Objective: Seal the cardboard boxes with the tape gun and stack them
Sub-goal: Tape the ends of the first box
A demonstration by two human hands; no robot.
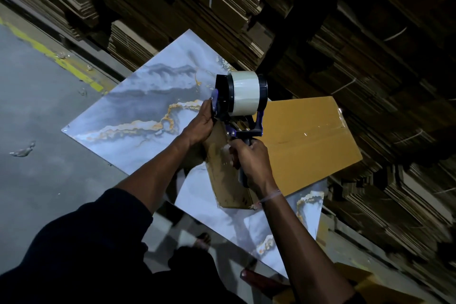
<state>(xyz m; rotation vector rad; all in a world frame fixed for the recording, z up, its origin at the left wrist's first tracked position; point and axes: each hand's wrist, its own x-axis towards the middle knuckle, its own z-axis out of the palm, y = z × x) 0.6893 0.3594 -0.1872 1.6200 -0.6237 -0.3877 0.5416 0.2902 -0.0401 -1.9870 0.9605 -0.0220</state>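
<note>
Right hand point(251, 159) gripping tape gun point(243, 103) handle, left hand point(199, 126) fingers pinching its front, over cardboard box point(308, 138) on marbled tabletop point(138, 111).

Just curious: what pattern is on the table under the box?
Grey-blue marble with gold veins on the table, seen in the head view.

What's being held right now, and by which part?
The tape gun: right hand grips its handle, left hand holds its front end by the roll.

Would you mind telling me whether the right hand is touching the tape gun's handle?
Touching. The head view shows the right hand with its fingers curled round the tape gun handle, above the cardboard box.
</note>
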